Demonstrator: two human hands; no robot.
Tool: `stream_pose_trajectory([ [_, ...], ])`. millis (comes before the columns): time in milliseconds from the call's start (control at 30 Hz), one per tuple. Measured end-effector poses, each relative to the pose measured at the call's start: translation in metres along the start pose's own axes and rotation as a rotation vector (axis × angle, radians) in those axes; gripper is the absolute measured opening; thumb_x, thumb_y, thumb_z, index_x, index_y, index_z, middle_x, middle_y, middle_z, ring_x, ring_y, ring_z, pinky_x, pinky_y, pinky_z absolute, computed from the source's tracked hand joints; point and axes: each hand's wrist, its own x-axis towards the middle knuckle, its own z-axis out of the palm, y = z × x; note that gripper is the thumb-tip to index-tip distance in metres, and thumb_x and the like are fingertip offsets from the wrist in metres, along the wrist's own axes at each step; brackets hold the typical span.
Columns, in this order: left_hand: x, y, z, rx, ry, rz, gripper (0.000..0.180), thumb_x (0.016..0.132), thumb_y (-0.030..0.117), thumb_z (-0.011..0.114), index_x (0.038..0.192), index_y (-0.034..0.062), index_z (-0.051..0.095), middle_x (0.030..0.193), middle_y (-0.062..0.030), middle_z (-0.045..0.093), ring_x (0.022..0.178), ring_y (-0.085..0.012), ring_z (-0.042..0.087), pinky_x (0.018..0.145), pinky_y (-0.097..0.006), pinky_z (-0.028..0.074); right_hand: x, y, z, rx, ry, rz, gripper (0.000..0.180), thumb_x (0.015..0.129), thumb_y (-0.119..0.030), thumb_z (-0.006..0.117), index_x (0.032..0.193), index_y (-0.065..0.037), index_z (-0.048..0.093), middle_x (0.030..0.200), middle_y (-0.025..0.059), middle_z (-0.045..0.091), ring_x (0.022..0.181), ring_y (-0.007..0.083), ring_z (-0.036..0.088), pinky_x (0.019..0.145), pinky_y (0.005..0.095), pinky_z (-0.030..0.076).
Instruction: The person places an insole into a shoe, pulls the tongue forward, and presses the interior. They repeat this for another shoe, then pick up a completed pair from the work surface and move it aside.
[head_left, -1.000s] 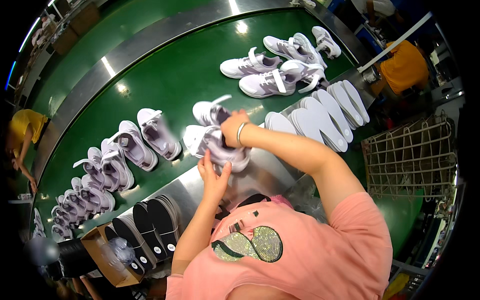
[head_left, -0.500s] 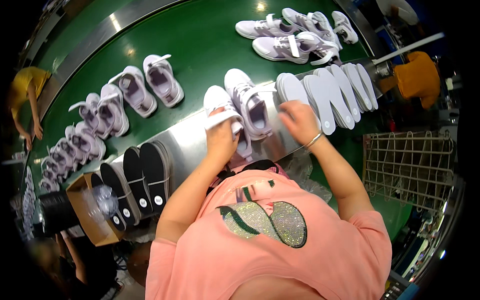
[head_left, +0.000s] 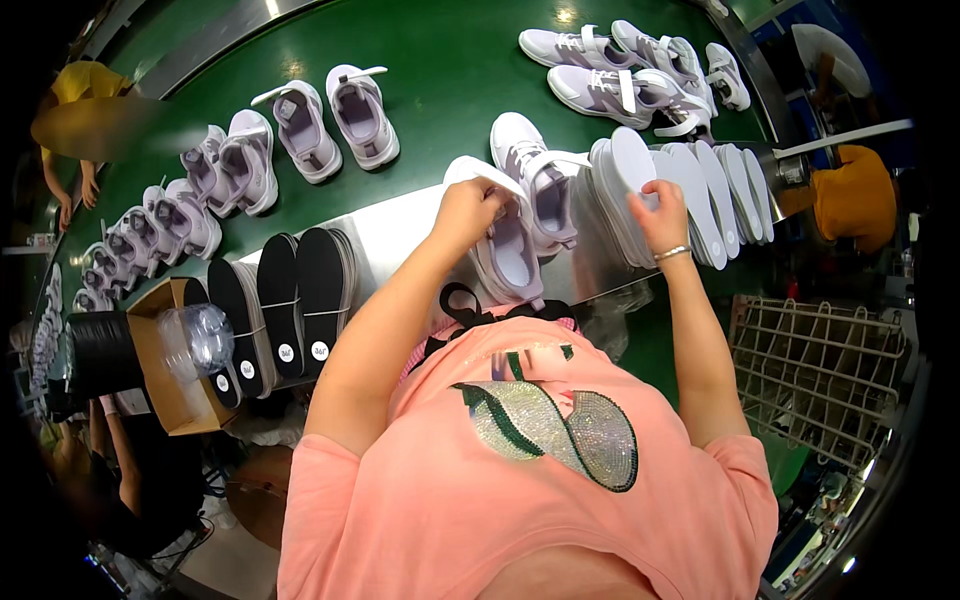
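Here left hand covers shoe opening; right hand grips insole.

My left hand is gripping the heel of a pale lilac shoe that is lying on the metal tabletop. My right hand is pinching one white insole from the row of insoles. Another lilac shoe is lying between them. Black insoles are standing to my left.

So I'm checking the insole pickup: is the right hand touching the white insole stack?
Touching. The head view shows the right hand with its fingers pinching the top white insole.
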Motion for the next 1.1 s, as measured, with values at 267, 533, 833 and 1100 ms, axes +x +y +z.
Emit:
stream_pose_trajectory([
  [267,0.004,-0.009,0.011,-0.155,0.208,-0.044,0.026,0.082,0.023,0.055,0.078,-0.0008,0.062,0.063,-0.0087,0.058,0.056,-0.0143,0.049,0.053,-0.027,0.040,-0.056,-0.127,-0.040,-0.339,-0.589,-0.757,0.008,0.065,-0.014,0.056,0.065,-0.007,0.060,0.075,0.0086,0.053,0.066,0.0237,0.057,0.058,0.0335,0.047],
  [533,-0.008,-0.008,0.020,-0.178,0.469,-0.050,0.026,0.082,0.024,0.055,0.078,-0.0009,0.061,0.061,-0.0100,0.058,0.054,-0.0140,0.050,0.053,-0.028,0.041,-0.038,-0.130,0.069,-0.353,-0.518,-0.580,0.010,0.070,-0.016,0.055,0.073,-0.007,0.058,0.089,0.0113,0.053,0.075,0.0254,0.056,0.060,0.0357,0.047],
  [833,-0.005,-0.010,0.024,-0.202,0.508,-0.018,0.027,0.081,0.027,0.055,0.075,0.0009,0.059,0.059,-0.0156,0.055,0.052,-0.0257,0.052,0.052,-0.033,0.041,-0.033,-0.127,-0.006,-0.550,-0.739,-0.501,0.031,0.067,-0.032,0.060,0.084,-0.007,0.055,0.085,0.0114,0.058,0.078,0.0296,0.054,0.074,0.0397,0.038],
  [1100,-0.002,-0.012,0.028,-0.194,0.481,-0.036,0.029,0.082,0.029,0.054,0.074,0.0008,0.059,0.060,-0.0153,0.056,0.053,-0.0248,0.053,0.052,-0.033,0.042,-0.034,-0.119,0.060,-0.493,-0.663,-0.798,0.012,0.068,-0.013,0.055,0.075,-0.006,0.062,0.080,0.0117,0.059,0.076,0.0268,0.057,0.064,0.0341,0.047],
])
